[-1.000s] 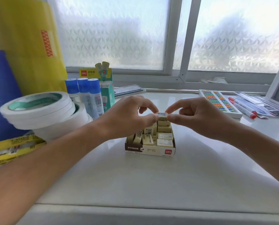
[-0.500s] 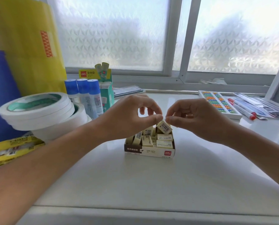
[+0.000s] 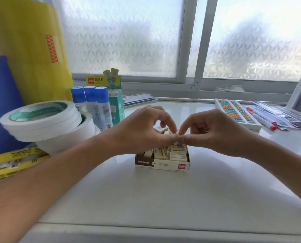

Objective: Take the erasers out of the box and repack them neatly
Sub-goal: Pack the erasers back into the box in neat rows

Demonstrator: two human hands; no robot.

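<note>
Both hands — left hand (image 3: 142, 130), right hand (image 3: 214, 132) — are pinching one eraser (image 3: 178, 140) above the box (image 3: 162, 166); repacking is proceeding — seating it squarely is likely next.

White table (image 3: 146, 199), eraser box (image 3: 162, 164), tape rolls (image 3: 41, 118)

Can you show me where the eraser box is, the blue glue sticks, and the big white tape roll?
Brown and cream cardboard eraser box (image 3: 163, 165), head view, front wall.
Blue-capped glue sticks (image 3: 101, 102), head view, right stick's body.
Big white tape roll (image 3: 41, 122), head view, outer side.
</note>
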